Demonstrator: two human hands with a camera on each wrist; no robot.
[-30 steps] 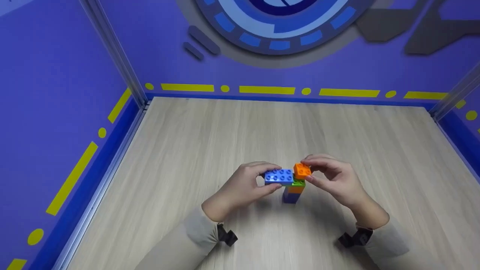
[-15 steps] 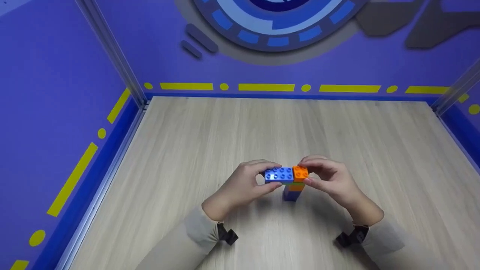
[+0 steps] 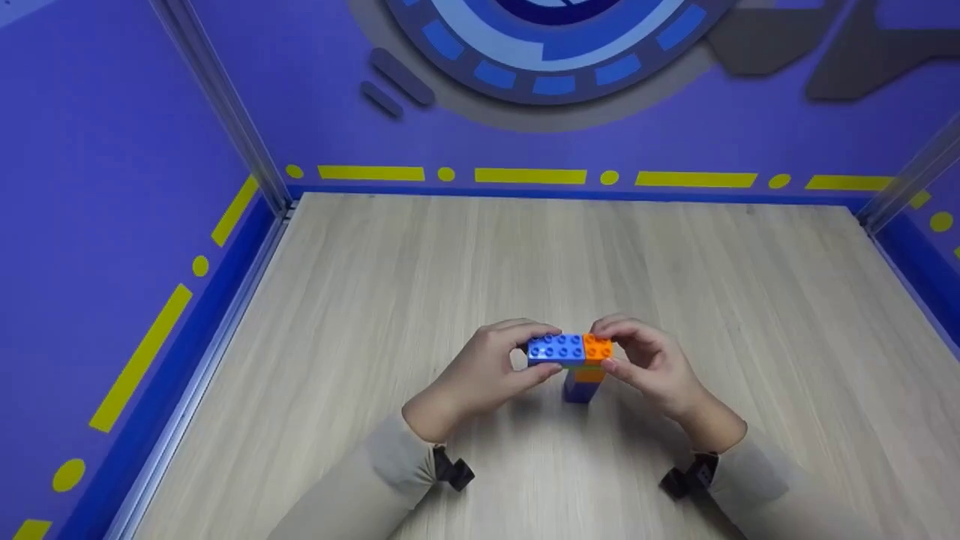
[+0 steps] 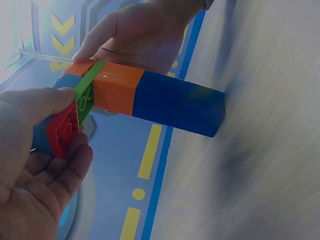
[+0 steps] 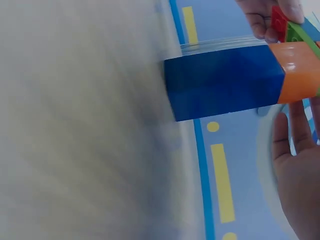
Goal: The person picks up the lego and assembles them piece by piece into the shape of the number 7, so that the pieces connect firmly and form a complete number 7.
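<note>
In the head view my left hand (image 3: 491, 367) pinches a long blue building brick (image 3: 555, 350) between thumb and fingers. My right hand (image 3: 651, 364) pinches a small orange brick (image 3: 598, 348), flush against the blue one's right end. Both lie on top of a thin green brick (image 4: 90, 80), best seen in the left wrist view. A red brick (image 4: 61, 131) sits beside the green one, under the blue brick near my left fingers. Below the green is another orange brick (image 4: 116, 87), then a tall dark blue section (image 4: 177, 102). This column is upright; whether its foot touches the table cannot be told.
A pale wood-grain table (image 3: 420, 270) lies beneath the hands. Blue panels with yellow marks (image 3: 530, 176) enclose it at the back and sides, with metal posts (image 3: 225, 105) at the corners. Dark straps with small black devices (image 3: 454, 471) sit at both wrists.
The right hand has moved left and brought the orange brick from a tilted position down level beside the blue brick, over the green studs. My left hand has hardly moved.
</note>
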